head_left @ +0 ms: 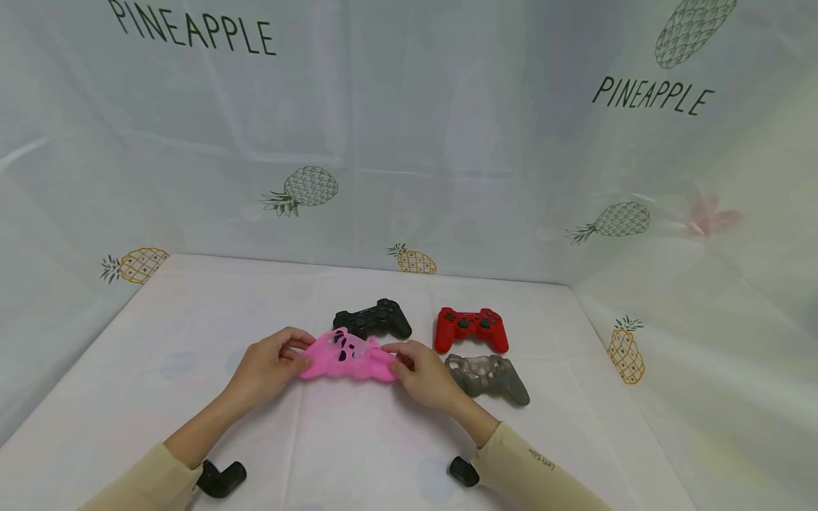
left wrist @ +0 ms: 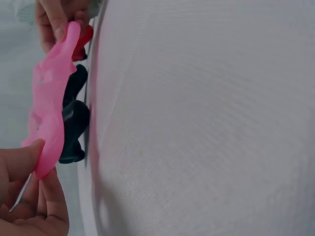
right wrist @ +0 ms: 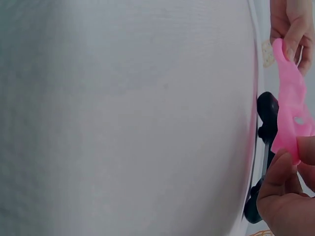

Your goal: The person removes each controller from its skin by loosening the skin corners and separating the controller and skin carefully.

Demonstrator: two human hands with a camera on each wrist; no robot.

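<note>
A pink silicone controller cover (head_left: 348,358), soft and with cut-out holes, is stretched between both hands above the table. My left hand (head_left: 268,362) pinches its left end between thumb and fingers. At the other end, my right hand (head_left: 424,372) pinches the cover the same way. In the left wrist view the pink cover (left wrist: 51,98) looks limp and slightly twisted, raised off the cloth. Just behind it lies a black game controller (head_left: 377,319), partly hidden by the cover in the head view.
To the right lies a red controller (head_left: 471,329), with a smoky translucent grey controller cover (head_left: 488,376) in front of it, near my right wrist. A white cloth (head_left: 358,447) covers the table. Pineapple-printed sheeting (head_left: 409,142) hangs behind and at the sides.
</note>
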